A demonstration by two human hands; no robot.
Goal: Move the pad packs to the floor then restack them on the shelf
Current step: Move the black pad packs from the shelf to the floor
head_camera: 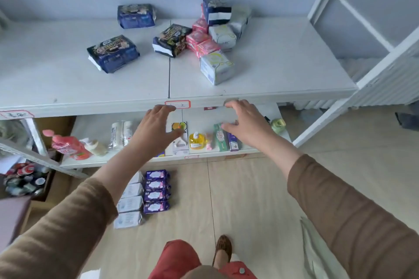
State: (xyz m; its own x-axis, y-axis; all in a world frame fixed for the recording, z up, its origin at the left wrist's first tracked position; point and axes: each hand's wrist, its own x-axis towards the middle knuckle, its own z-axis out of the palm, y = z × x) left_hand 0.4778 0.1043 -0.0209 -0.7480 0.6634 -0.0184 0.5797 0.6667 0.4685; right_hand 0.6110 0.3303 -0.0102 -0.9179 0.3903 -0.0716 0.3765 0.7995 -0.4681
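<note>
Spanning most of the view, a wide white flat-topped shelf [272, 70] carries a scatter of pad packs: three dark blue plastic-wrapped packs [113, 53] spread over its left and middle, and toward the back right a cluster of small pink packs [200, 39], pale white-and-yellow packs [216, 67] and a navy-and-white pack [217, 11] leaning against the wall. Below it, the pale tiled floor [249, 199] holds two neat columns lying side by side, white pad packs [130, 204] on the left and purple pad packs [157, 191] touching them on the right. A lower white shelf [95, 124] between the two levels bears a pink bottle [68, 146], a yellow bottle [196, 140] and assorted small boxes.

Both brown-sleeved arms reach forward. The left hand [156, 127] hovers just in front of the top shelf's edge, fingers spread and relaxed, gripping nothing. The right hand [243, 120] is at the same height, fingers loosely extended, also empty, its fingertips near the shelf lip. A small red-bordered label [178, 104] sits on the edge between the hands.
</note>
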